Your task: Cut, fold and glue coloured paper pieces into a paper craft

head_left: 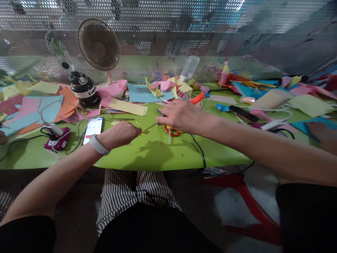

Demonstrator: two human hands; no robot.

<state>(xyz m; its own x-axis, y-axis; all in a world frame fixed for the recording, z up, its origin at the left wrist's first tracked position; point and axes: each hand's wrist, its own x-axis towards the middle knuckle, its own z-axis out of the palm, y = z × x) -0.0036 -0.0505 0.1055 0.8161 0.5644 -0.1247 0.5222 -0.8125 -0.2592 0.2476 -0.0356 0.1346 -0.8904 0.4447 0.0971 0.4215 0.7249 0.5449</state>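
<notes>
My left hand [123, 135], with a pale band at its wrist, is closed over the table's front half. Its fingers pinch one end of a thin dark strand [149, 128], which slants up toward my right hand [180, 115]. The fingertips of my right hand are pressed together at the strand's other end. Below my right hand show the red and yellow handles of scissors [172, 132]; my hand covers much of the rest. A short whitish stick [169, 136] is by these handles. Just behind my right hand lies an orange tool [197, 98], partly hidden.
A phone [92, 130] and purple power strip [57, 140] lie left on the green table [147, 158]. Behind them stand a black bottle [83, 89] and a fan [99, 45]. Coloured paper [139, 93] covers the back. Another person's hand [322, 130] is at right.
</notes>
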